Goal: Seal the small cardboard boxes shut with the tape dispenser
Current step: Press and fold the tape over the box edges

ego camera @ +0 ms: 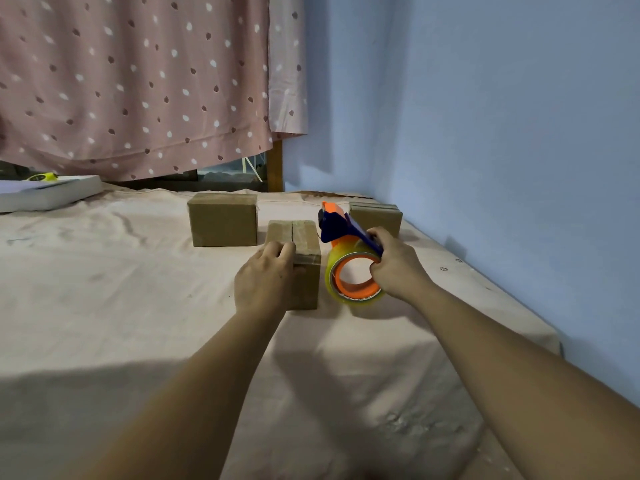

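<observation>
Three small brown cardboard boxes stand on a cloth-covered table. The nearest box (304, 244) has its top flaps closed with a seam down the middle, and my left hand (265, 278) rests on its near left corner, gripping it. Just right of that box my right hand (398, 265) holds the tape dispenser (349, 258). The dispenser is blue and orange with a clear yellowish tape roll on an orange core, its roll low by the cloth. A second box (223, 220) stands behind to the left. A third box (377, 214) stands behind the dispenser.
The table is covered by a pale pink cloth (121, 306), its right edge running along a blue wall (502, 133). A white flat box (45, 194) with a yellow item on it lies far left. A dotted pink curtain (138, 81) hangs behind.
</observation>
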